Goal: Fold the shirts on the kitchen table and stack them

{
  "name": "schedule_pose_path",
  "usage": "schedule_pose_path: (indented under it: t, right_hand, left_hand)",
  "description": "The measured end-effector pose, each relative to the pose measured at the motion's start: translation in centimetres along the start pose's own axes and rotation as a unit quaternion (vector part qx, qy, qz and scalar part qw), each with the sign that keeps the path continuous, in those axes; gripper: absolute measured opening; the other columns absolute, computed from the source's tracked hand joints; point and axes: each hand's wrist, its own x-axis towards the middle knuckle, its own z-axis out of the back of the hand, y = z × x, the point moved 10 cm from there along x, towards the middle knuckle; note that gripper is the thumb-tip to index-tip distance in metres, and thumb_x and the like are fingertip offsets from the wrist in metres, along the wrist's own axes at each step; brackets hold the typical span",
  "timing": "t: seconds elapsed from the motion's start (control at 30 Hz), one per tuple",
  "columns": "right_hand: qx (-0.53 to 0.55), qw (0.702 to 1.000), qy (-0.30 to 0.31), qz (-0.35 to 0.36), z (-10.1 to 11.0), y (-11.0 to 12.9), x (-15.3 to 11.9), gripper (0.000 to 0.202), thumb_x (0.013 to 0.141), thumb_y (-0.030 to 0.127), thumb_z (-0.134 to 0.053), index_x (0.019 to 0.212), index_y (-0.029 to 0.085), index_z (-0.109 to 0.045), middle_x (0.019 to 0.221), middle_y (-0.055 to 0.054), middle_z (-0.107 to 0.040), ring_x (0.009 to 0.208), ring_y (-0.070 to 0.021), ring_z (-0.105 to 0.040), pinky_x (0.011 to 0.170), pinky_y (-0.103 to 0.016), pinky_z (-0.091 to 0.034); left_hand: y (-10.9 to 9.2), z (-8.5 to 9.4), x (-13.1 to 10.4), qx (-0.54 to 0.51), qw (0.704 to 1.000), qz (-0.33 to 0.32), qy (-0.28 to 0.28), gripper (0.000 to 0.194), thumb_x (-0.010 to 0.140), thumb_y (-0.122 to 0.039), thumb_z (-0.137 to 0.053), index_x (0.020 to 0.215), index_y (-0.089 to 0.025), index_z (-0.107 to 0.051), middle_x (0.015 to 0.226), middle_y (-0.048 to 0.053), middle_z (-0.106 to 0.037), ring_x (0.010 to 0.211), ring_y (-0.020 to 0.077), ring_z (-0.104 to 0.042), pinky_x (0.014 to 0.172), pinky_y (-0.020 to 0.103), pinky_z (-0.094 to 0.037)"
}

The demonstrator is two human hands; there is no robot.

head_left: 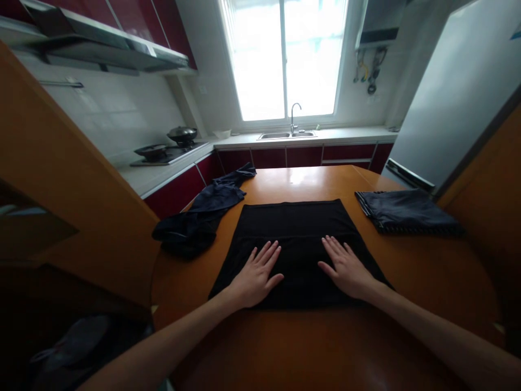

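A black cloth (pixel 297 222) lies flat on the orange-brown wooden table (pixel 293 347), with a seam or fold line running across it. My left hand (pixel 257 276) rests palm down on the cloth's left half, fingers spread. On the right half, my right hand (pixel 345 267) also lies flat with its fingers stretched out and thumb apart. Neither hand grips anything. A crumpled dark blue garment (pixel 215 198) is on the table's left side, and a folded dark grey-blue cloth (pixel 407 210) lies on its right side.
Beyond the table are a counter with a sink (pixel 277 136) and a stove (pixel 163 157) bearing two pans. A fridge (pixel 451 92) stands at the right. Dark fabric (pixel 81 342) shows below the table's left edge, beside a wooden panel (pixel 81 179).
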Motion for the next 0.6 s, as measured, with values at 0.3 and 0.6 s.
schedule_pose_path:
  t: [0.3,0.6]
  right_hand:
    - [0.031,0.99,-0.069,-0.119,3.0,-11.9,-4.2,0.064,0.1,0.05,-0.028,0.148,0.011,-0.047,0.157,-0.017,-0.041,0.148,-0.0311,-0.033,0.119,-0.054,-0.028]
    - [0.133,0.973,-0.146,-0.12,6.1,-10.5,-11.1,0.044,0.089,0.063,-0.049,0.078,0.025,-0.07,0.091,-0.012,-0.069,0.09,-0.0324,-0.064,0.08,-0.049,-0.051]
  left_hand:
    - [9.4,1.4,-8.7,-0.032,0.979,0.181,-0.09,0.07,0.102,-0.06,-0.029,0.152,-0.012,-0.039,0.159,0.016,-0.038,0.148,0.0298,-0.035,0.119,0.051,-0.029]
    - [9.1,5.8,-16.6,-0.136,0.942,0.237,-0.193,0.036,0.095,-0.054,-0.053,0.083,-0.023,-0.065,0.088,0.005,-0.065,0.086,0.0245,-0.063,0.078,0.036,-0.051]
